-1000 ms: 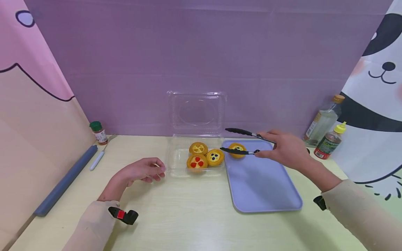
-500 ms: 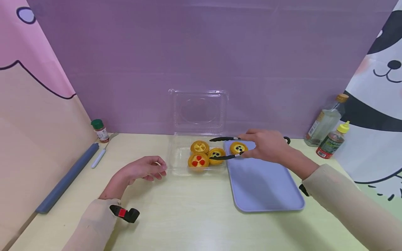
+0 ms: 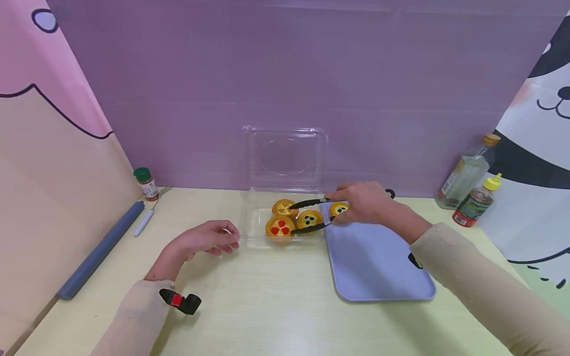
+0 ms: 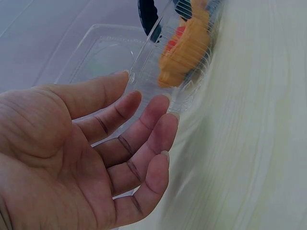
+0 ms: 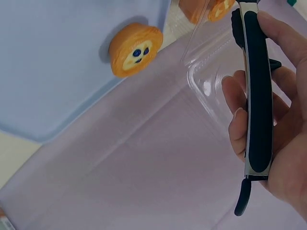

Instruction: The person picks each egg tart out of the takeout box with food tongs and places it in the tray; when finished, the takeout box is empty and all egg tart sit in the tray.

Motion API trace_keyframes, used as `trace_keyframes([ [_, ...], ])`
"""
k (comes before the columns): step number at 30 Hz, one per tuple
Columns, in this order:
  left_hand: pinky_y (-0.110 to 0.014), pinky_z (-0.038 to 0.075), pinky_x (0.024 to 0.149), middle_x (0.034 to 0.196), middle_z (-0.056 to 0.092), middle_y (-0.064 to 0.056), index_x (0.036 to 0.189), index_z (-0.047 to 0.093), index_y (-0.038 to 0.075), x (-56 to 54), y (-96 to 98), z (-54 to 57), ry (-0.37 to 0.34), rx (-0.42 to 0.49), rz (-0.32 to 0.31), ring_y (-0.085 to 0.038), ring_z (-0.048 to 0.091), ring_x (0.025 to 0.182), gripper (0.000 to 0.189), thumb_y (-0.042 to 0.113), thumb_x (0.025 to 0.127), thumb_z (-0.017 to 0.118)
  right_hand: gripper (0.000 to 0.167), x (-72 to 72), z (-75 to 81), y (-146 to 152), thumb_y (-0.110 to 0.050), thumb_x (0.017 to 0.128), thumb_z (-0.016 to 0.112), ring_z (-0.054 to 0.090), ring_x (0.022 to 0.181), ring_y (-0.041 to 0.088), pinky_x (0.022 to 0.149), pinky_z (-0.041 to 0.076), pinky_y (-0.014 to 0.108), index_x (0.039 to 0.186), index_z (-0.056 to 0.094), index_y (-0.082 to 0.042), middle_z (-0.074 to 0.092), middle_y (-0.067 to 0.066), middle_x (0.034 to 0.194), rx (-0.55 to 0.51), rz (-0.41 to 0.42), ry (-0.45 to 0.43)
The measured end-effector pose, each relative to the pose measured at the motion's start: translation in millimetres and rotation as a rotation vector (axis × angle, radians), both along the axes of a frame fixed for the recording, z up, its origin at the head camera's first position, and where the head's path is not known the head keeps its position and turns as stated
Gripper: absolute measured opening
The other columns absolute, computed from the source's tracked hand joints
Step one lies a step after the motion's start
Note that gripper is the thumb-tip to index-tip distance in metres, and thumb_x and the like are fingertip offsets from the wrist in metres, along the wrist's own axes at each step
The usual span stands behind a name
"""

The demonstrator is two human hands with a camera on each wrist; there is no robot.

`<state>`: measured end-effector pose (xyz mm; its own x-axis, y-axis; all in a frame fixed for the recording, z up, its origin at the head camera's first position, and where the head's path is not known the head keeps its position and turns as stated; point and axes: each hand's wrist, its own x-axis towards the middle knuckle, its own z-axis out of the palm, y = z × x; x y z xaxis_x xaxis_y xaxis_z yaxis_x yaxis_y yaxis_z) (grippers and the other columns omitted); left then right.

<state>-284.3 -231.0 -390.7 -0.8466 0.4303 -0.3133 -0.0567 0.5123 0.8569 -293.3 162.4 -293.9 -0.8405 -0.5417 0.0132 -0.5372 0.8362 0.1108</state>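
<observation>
My right hand (image 3: 367, 202) grips black-and-silver tongs (image 5: 259, 96), their two black arms spread apart over the clear plastic container (image 3: 256, 217). Between the tong tips lies a tart with dark blue dots (image 3: 309, 218). Beside it in the container are a tart with red pieces (image 3: 279, 228) and one with a yellow wedge pattern (image 3: 282, 206). Another blue-dotted tart (image 5: 136, 50) sits on the lavender tray (image 3: 378, 269), partly covered by the right hand in the head view. My left hand (image 3: 207, 240) is relaxed, palm inward, fingertips right at the container's front left corner.
The container's transparent lid (image 3: 287, 157) stands raised at the back. On the left are a blue-grey roll (image 3: 104, 247), a fork (image 3: 147, 217) and a green-capped jar (image 3: 146, 183). A clear bottle (image 3: 465, 175) and a yellow-capped bottle (image 3: 476, 202) stand at the right.
My right hand has moved left with the tongs, from over the tray to over the container, and the tips have come down around the blue-dotted tart. The left hand has stayed put.
</observation>
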Motion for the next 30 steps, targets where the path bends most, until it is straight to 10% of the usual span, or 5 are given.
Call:
trace_keyframes([
  [17,-0.037,0.052,0.085,0.111,0.069,-0.013,0.119,0.058,0.003,1.1,2.2,1.5,-0.009,-0.004,0.006,-0.023,0.065,0.099,0.032,0.029,0.100,0.060,0.069,-5.3,-13.5,-29,-0.054,0.079,0.079,0.064,0.080,0.016,0.053,0.040,0.028,0.140,0.060,-0.027,0.067,0.000,0.122,-0.069,0.055,-0.027],
  [30,-0.036,0.052,0.083,0.111,0.068,-0.014,0.120,0.058,0.002,1.1,1.9,1.7,-0.005,-0.003,-0.003,-0.023,0.065,0.099,0.034,0.030,0.101,0.060,0.075,-12.6,-14.1,-47,-0.054,0.081,0.078,0.067,0.109,0.026,0.068,0.051,0.039,0.146,0.052,-0.028,0.060,0.004,0.140,-0.030,0.045,-0.085],
])
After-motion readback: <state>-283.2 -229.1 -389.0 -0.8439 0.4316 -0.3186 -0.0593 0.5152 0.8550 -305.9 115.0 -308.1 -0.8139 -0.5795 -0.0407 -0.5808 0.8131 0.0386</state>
